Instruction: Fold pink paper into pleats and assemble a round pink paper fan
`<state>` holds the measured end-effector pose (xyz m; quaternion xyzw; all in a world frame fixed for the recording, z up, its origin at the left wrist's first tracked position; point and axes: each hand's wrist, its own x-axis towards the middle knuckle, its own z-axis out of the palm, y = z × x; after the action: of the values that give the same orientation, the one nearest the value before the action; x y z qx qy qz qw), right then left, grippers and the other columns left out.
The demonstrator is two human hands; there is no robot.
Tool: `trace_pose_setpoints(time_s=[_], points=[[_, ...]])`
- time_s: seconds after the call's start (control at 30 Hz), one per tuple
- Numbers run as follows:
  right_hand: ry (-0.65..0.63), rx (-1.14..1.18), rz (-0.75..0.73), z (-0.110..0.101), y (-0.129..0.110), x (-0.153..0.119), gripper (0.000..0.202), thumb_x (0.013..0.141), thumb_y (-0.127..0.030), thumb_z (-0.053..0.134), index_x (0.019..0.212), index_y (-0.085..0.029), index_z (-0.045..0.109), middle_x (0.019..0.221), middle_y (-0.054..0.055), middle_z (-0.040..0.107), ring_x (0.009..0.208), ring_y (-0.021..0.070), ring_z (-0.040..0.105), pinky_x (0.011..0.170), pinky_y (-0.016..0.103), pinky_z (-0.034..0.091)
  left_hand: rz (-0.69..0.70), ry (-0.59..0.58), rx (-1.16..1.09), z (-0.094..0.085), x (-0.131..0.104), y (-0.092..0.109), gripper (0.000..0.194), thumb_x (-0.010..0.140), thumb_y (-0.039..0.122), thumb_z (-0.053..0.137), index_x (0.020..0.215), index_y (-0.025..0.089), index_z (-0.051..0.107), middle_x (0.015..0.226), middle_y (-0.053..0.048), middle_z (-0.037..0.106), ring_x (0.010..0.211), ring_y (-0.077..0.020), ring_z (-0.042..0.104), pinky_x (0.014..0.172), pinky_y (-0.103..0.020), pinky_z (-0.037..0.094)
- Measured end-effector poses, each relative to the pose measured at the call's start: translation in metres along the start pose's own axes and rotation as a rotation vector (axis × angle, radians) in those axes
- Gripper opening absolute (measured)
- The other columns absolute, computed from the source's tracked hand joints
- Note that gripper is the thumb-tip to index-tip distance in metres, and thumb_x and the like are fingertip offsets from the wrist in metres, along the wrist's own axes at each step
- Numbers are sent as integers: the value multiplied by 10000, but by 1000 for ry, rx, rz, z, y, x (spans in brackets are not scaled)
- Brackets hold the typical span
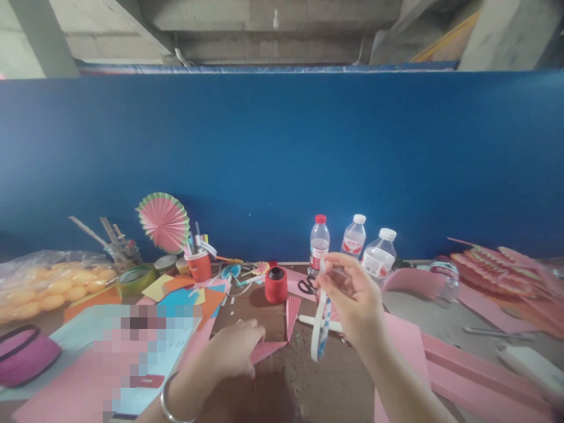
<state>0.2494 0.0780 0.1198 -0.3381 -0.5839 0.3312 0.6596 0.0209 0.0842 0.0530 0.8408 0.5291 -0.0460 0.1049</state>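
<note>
My right hand [352, 296] is raised over the table, thumb and fingers closed on a narrow roll of white tape [316, 341]. The roll hangs below the fingertips, and blue-and-white print shows on its inner side. Low at the table, my left hand [235, 349] wears a silver bangle, and its curled fingers are on one end of a pink pleated paper strip [269, 351]. That strip bends upward to a fanned part beside a red spool [276, 286]. My left fingertips are partly hidden. A white stick-like tool [319, 323] lies behind the tape.
Three plastic bottles [320, 244] stand at the back, near black-handled scissors [307, 286]. Left are a red cup of pens [199, 266], a round paper fan [164, 222], coloured paper [180, 302] and a bag of yellow balls [57, 288]. Pink sheets [403, 341] lie right. A blue panel [273, 153] rises behind.
</note>
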Motion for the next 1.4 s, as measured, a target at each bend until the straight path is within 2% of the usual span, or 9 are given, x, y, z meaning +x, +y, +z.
trace_pose_setpoints(time_s=[0.1, 0.23, 0.43, 0.5, 0.63, 0.87, 1.0, 1.2, 1.4], points=[[25, -14, -30, -7, -4, 3, 193, 793, -219, 569, 981, -264, 576, 762, -19, 493, 625, 117, 583, 568, 269, 520, 7, 67, 67, 9, 7, -7, 208, 661, 86, 486, 777, 223, 591, 789, -21, 626, 734, -215, 593, 604, -284, 389], [70, -14, -11, -12, -6, 6, 214, 768, -208, 586, 975, -261, 586, 764, -20, 522, 565, 102, 577, 522, 255, 520, 86, 223, 104, -7, 13, -6, 242, 733, 36, 409, 767, 208, 575, 781, -12, 608, 714, -170, 575, 620, -266, 388], [62, 140, 36, -16, -9, 10, 246, 744, -195, 618, 979, -256, 579, 765, -33, 527, 419, 49, 500, 347, 187, 382, 218, 764, 224, -30, 10, -3, 196, 843, 117, 447, 824, 208, 620, 986, -69, 588, 990, -232, 499, 840, -377, 390], [51, 181, 72, -16, -10, 10, 243, 741, -209, 624, 975, -252, 576, 763, -38, 524, 382, 35, 468, 318, 180, 334, 228, 867, 206, -32, 8, -6, 209, 843, 110, 451, 812, 216, 628, 1023, -73, 567, 1021, -233, 482, 852, -376, 397], [0, 247, 224, -7, -7, 7, 270, 713, -215, 656, 969, -234, 571, 783, -36, 531, 377, 17, 435, 337, 175, 339, 257, 846, -21, -31, 8, -6, 219, 845, 93, 423, 826, 210, 607, 1028, -62, 526, 946, -173, 521, 809, -305, 437], [-180, 378, 459, 27, 18, -13, 284, 689, -238, 681, 953, -221, 581, 761, -52, 521, 351, 8, 416, 336, 166, 296, 201, 854, -418, -28, 16, 0, 220, 767, 87, 449, 861, 195, 616, 1011, -65, 535, 987, -189, 540, 844, -340, 460], [-170, 396, 470, 27, 20, -13, 306, 675, -257, 697, 954, -207, 582, 740, -52, 517, 351, 3, 394, 347, 170, 286, 95, 885, -463, -29, 17, -4, 166, 771, 149, 486, 832, 198, 633, 975, -59, 563, 909, -184, 580, 730, -296, 511], [-141, 412, 480, 18, 3, -10, 272, 716, -291, 671, 964, -217, 590, 737, -49, 516, 359, -4, 372, 359, 170, 285, -11, 853, -517, -27, 9, 11, 368, 794, 173, 475, 1153, 245, 511, 1077, -52, 596, 936, -185, 594, 788, -326, 506], [-197, 451, 487, 39, 4, -30, 292, 698, -271, 683, 951, -220, 544, 672, -65, 522, 334, 11, 387, 329, 155, 271, -37, 732, -806, -29, 0, 30, 252, 737, 165, 540, 981, 213, 582, 994, -37, 652, 879, -187, 628, 764, -318, 523]])
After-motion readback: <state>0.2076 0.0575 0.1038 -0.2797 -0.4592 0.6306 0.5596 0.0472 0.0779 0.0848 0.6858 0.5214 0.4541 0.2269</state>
